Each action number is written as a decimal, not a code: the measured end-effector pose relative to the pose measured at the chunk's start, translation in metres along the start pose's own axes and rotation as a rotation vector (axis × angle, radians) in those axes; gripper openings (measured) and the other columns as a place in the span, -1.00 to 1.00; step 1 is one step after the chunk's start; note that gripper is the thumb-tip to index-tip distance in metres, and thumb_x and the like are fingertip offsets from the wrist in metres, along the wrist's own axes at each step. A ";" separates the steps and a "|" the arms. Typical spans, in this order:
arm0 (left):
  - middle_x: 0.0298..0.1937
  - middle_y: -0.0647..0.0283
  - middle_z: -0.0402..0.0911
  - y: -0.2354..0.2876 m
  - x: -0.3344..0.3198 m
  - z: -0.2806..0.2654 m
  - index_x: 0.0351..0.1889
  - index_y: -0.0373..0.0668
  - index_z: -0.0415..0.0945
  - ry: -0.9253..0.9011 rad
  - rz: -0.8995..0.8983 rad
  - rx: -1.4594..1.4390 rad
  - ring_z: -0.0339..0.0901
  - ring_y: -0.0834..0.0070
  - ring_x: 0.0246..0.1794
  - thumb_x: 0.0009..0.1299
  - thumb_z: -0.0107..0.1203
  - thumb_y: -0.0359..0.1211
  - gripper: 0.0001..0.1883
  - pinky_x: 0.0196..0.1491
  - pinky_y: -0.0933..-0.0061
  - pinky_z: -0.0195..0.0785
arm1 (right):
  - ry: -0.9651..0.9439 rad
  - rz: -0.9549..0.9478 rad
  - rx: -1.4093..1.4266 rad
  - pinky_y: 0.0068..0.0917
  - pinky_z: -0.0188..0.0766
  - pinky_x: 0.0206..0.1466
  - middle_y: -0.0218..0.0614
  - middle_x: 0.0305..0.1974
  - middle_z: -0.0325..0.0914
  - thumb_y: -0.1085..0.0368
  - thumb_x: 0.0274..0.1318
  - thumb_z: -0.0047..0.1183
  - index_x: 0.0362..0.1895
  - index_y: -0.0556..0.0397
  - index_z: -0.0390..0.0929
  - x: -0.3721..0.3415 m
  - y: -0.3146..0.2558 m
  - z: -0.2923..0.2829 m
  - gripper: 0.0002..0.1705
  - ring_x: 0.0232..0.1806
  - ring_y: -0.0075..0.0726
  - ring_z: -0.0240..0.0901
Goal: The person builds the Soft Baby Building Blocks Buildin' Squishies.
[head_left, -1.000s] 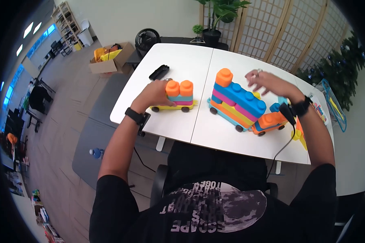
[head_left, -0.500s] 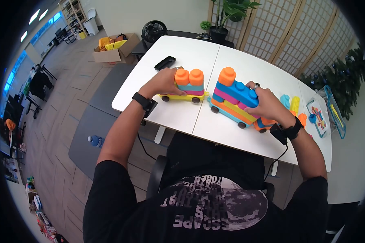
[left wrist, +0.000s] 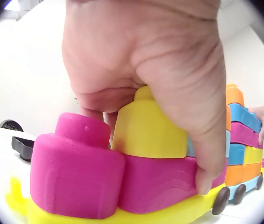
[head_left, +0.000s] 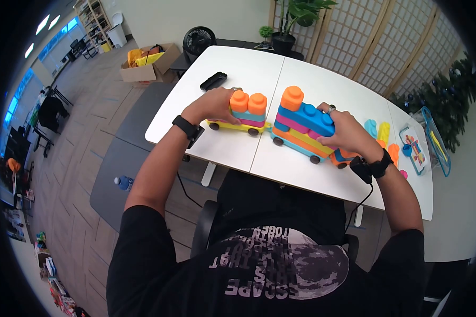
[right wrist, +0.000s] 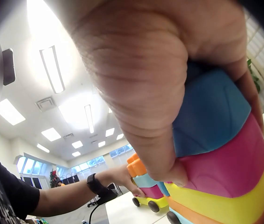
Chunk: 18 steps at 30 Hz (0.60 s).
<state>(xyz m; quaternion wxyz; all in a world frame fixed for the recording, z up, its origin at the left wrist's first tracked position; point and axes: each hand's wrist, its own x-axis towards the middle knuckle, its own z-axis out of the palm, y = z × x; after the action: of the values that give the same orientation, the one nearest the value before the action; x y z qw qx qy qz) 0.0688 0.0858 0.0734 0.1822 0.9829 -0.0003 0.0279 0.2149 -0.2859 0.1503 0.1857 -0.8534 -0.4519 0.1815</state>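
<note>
In the head view my left hand (head_left: 217, 105) grips the block stack on a yellow wheeled base (head_left: 238, 127), with two orange blocks on top. The left wrist view shows a magenta block (left wrist: 78, 172) and a yellow block (left wrist: 150, 126) under that palm, the thumb against the side. My right hand (head_left: 351, 134) holds the rear of a taller stack, its blue block (head_left: 304, 117) on top and one orange block at its left end. The two wheeled bases meet end to end. A small orange wagon (head_left: 339, 157) adjoins the taller one, partly behind my right wrist.
A black case (head_left: 213, 81) lies at the back left of the white table (head_left: 248, 63). Loose blocks, including a yellow one (head_left: 384, 133), a picture card (head_left: 413, 150) and a clear bag (head_left: 436, 138) are at the right.
My right hand has come down from above the taller stack and taken hold of it. The left stack has moved right, closing the gap between the two bases.
</note>
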 end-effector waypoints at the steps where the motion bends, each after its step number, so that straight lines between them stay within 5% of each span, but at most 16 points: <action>1: -0.14 0.08 0.81 0.000 0.001 -0.001 0.09 -0.14 0.59 -0.010 -0.026 0.011 0.76 -0.01 -0.07 0.09 0.73 -0.08 -0.29 0.01 0.09 0.59 | -0.003 0.000 -0.010 -0.36 0.73 -0.11 -0.07 -0.27 0.70 0.28 0.02 0.52 0.47 0.12 0.45 0.000 0.000 0.000 -0.10 -0.29 -0.14 0.80; 8: -0.07 0.06 0.81 0.010 -0.001 -0.005 0.13 -0.15 0.59 -0.035 0.009 0.081 0.74 -0.06 0.02 0.07 0.73 -0.10 -0.27 0.07 0.05 0.60 | 0.032 -0.130 -0.046 -0.28 0.68 -0.26 -0.05 -0.33 0.74 0.16 0.07 0.53 0.36 0.01 0.46 0.008 0.006 0.003 -0.21 -0.41 -0.08 0.77; 11: -0.03 0.02 0.81 -0.002 0.000 -0.002 0.12 -0.18 0.60 -0.001 0.077 0.065 0.73 -0.12 0.06 0.07 0.74 -0.12 -0.28 0.11 0.05 0.60 | 0.009 -0.093 0.013 -0.23 0.66 -0.01 0.02 -0.22 0.73 0.03 0.11 0.60 0.37 0.02 0.41 0.008 -0.002 0.000 -0.13 -0.22 0.07 0.77; 13: 0.02 0.01 0.81 0.009 -0.004 -0.012 0.13 -0.20 0.63 -0.051 -0.011 0.070 0.73 -0.10 0.08 0.07 0.74 -0.15 -0.28 0.14 0.09 0.60 | 0.235 -0.281 -0.052 -0.08 0.58 0.21 0.08 -0.03 0.70 -0.18 0.10 0.60 0.37 -0.01 0.36 0.010 0.020 0.007 -0.04 0.12 0.06 0.71; 18: 0.13 0.02 0.79 -0.011 -0.016 -0.015 0.20 -0.20 0.64 -0.031 -0.035 -0.003 0.74 -0.02 0.14 0.04 0.77 -0.09 -0.19 0.20 0.10 0.59 | 0.400 -0.098 0.225 -0.23 0.59 0.19 -0.05 -0.12 0.71 -0.31 0.54 0.14 0.24 0.04 0.54 -0.026 0.059 -0.053 -0.33 0.05 -0.12 0.70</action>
<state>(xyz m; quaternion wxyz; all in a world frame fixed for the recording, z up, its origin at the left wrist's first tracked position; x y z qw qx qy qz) 0.0525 0.1007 0.0824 0.1843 0.9827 0.0140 0.0094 0.2683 -0.3462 0.1710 0.3739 -0.8235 -0.4239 0.0488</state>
